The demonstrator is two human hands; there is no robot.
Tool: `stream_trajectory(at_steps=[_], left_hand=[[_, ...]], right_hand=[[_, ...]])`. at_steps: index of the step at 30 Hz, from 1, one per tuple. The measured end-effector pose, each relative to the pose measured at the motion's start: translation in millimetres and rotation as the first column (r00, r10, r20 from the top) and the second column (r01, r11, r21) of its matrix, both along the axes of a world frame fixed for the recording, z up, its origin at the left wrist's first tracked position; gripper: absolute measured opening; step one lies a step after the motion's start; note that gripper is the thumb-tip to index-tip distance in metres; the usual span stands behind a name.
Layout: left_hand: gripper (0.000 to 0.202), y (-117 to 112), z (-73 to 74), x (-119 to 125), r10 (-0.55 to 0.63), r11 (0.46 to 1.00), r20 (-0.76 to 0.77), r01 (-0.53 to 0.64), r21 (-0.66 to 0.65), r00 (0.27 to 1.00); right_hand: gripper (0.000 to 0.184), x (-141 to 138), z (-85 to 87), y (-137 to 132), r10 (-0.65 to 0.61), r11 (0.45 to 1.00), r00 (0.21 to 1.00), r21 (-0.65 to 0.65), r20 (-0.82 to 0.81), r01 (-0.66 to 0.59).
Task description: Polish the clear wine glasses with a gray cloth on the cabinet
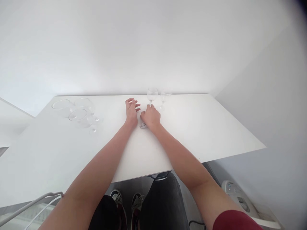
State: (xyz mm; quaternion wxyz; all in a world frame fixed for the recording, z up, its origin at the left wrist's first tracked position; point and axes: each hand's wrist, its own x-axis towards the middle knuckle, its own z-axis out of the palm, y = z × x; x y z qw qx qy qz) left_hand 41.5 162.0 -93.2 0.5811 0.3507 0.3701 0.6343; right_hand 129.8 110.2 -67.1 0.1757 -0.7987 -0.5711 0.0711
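My right hand [151, 116] is closed, fingers curled, near the middle of the white table. A small piece of clear glass [143, 126] shows below its thumb; the rest of that glass is hidden by the hand. Just beyond my knuckles a small wine glass [152, 95] stands upright, its foot out of sight behind the hand. Beside it on the right is a second small wine glass [165, 96]. My left hand [131, 110] rests close by on the left, palm turned inward, its fingers loosely bent and apart, with nothing in them.
Three larger clear glasses with wide rims, one a stemmed glass [78, 115], stand together at the table's left. The white table [141, 156] meets a wall at its far edge. A grey cable [31, 206] is at lower left, and a white appliance [236, 193] stands below right.
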Motion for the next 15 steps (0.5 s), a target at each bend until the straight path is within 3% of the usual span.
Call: stream_trajectory(at_steps=[7, 11, 15], left_hand=[[0.034, 3, 2.3, -1, 0.065, 0.994, 0.148, -0.052, -0.094, 0.987], [0.033, 9, 0.7, -3, 0.146, 0.979, 0.245, -0.104, -0.175, 0.959], [0.040, 14, -4.9, -10, 0.170, 0.966, 0.338, -0.088, -0.243, 0.926]], right_hand=[[0.033, -2, 8.2, -8, -0.023, 1.000, 1.000, 0.010, 0.015, 0.022], [0.027, -5, 18.0, -15, -0.046, 0.994, 0.997, 0.097, 0.056, 0.040], [0.028, -16, 25.7, -22, 0.123, 0.955, 0.992, 0.269, 0.028, -0.126]])
